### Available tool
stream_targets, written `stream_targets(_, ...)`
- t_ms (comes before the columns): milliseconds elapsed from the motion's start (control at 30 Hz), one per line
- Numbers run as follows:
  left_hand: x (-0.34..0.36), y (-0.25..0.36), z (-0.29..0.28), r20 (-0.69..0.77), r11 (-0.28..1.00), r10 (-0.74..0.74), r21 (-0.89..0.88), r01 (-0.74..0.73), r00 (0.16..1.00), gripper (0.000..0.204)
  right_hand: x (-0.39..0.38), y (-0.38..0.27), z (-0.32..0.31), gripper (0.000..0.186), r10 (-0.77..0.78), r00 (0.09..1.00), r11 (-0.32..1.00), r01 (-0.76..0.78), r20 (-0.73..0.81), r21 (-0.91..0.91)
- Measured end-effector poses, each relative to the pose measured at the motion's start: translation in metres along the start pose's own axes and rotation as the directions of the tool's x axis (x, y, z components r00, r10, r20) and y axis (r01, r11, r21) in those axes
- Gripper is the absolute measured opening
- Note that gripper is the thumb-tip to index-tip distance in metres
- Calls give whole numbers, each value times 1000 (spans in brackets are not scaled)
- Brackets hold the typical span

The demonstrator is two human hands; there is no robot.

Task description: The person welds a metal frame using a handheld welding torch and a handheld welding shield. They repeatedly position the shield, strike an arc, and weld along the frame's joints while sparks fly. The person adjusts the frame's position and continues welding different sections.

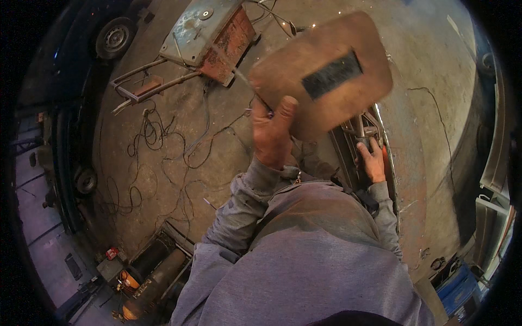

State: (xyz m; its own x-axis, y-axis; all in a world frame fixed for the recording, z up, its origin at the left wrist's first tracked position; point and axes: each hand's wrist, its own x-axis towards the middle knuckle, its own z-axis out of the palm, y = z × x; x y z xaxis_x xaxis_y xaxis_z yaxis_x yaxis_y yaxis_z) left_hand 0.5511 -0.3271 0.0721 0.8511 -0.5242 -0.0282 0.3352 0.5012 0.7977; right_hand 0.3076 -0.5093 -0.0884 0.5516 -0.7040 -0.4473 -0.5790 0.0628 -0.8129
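My left hand point(273, 133) is raised in front of me, closed with the thumb up, at the near left edge of a brown welding hand shield point(340, 103). The shield has a dark rectangular window and is tilted, its grip hidden. A thin rod point(262, 103) shows beside that hand; I cannot tell whether it is held. My right hand point(372, 162) reaches down to a long metal frame point(348, 155), thumb and fingers closed around a grey metal part point(365, 142). The fingertips are partly hidden among the metal pieces. Something orange point(385, 154) lies beside this hand.
A rusty red and grey wheeled machine point(225, 46) with a tubular handle stands ahead on the left. Cables point(157, 130) sprawl over the concrete floor. A dark vehicle point(81, 65) stands far left, a tank unit point(155, 271) near left, a blue case point(459, 288) near right.
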Motion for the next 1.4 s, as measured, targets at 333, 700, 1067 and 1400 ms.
stream_targets(333,20,11,-10,-131,984,175,56,-169,976,62,1,-4,0,54,-125,992,977,117,-30,-177)
stream_targets(700,-1,-3,-12,90,993,-114,40,111,989,56,-1,-13,2,47,59,998,998,-59,1,-20)
stream_targets(1067,-2,-12,-8,175,987,-158,4,160,972,59,-1,-19,3,42,84,996,993,-86,25,84)
stream_targets(1400,-2,-10,-3,153,984,-170,-22,175,974,60,0,-23,1,39,76,996,996,-78,51,39)
